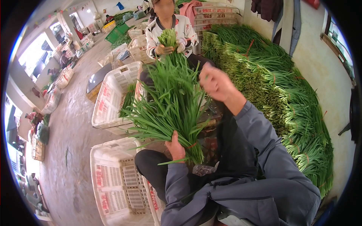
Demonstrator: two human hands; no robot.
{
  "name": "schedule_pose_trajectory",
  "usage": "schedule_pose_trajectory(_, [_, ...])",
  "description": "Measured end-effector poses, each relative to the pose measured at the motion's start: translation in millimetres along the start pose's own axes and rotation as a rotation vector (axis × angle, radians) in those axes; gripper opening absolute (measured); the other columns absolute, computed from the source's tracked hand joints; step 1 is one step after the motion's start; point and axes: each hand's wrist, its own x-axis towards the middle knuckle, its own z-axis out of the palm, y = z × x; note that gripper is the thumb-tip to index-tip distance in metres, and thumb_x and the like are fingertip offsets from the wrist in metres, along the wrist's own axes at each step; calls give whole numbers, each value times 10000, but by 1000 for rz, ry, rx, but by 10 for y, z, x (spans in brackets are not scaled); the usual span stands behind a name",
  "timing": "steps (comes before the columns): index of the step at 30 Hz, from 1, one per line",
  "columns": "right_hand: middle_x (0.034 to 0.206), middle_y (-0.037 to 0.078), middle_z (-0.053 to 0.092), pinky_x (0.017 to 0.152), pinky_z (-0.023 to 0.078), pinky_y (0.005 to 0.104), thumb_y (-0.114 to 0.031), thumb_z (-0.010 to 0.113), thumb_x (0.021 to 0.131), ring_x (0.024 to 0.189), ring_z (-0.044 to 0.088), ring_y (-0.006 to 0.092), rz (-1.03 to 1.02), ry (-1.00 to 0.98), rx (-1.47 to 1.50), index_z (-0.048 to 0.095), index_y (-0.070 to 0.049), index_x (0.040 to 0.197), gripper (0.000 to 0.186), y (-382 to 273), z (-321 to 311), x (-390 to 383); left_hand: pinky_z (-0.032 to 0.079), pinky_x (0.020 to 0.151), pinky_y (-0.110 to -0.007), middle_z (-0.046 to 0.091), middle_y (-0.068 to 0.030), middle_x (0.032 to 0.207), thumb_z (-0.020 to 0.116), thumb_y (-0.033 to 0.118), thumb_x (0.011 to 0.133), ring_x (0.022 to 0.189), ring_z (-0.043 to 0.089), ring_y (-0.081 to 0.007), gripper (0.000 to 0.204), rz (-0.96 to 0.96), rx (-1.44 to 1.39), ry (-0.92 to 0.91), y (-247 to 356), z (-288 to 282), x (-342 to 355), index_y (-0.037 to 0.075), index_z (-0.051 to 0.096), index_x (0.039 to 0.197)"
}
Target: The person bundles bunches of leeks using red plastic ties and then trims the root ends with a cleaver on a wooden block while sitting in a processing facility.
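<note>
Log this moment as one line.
left hand: grips chive bunch near base | right hand: raised, blurred, empty-looking | white crate: lower left

The right hand (214, 83) is motion-blurred, so its grip, perhaps empty, cannot be told.

Two white plastic crates (113, 94) stand near; one bunch of green chives (171, 109) in the person's hands; one smaller bunch (167, 37) held by one co-worker (169, 26); one big stacked heap (271, 90).
</note>
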Motion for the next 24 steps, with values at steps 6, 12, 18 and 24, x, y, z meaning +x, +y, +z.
schedule_pose_trajectory(6, [725,3,595,495,477,245,-250,633,1018,595,579,82,-78,165,-530,592,-53,873,248,-250,40,111,527,855,-407,635,-74,1201,676,129,957,1030,635,-224,310,-10,-16,-85,-21,-73,43,13,577,1227])
schedule_pose_trajectory(12, [736,48,661,526,536,271,-145,652,978,596,643,116,-63,158,-1046,693,11,1043,174,-32,79,116,528,879,-433,610,-85,1242,665,132,966,1062,627,-251,345,-12,-22,-140,-45,-114,44,21,540,1268])
schedule_pose_trajectory(18, [895,176,731,714,559,394,-195,671,936,783,706,297,-377,-2,-1713,728,-27,1086,232,94,105,245,533,862,-417,622,-88,1215,672,108,957,1049,633,-240,319,-54,10,-77,-32,-46,0,15,543,1234])
schedule_pose_trajectory(24, [856,164,717,751,531,452,-245,672,907,808,677,363,-302,51,-1919,725,-53,1086,268,122,-12,301,495,832,-343,653,-57,1124,698,111,942,972,608,-177,248,-31,-30,-102,12,44,-47,-12,607,1137])
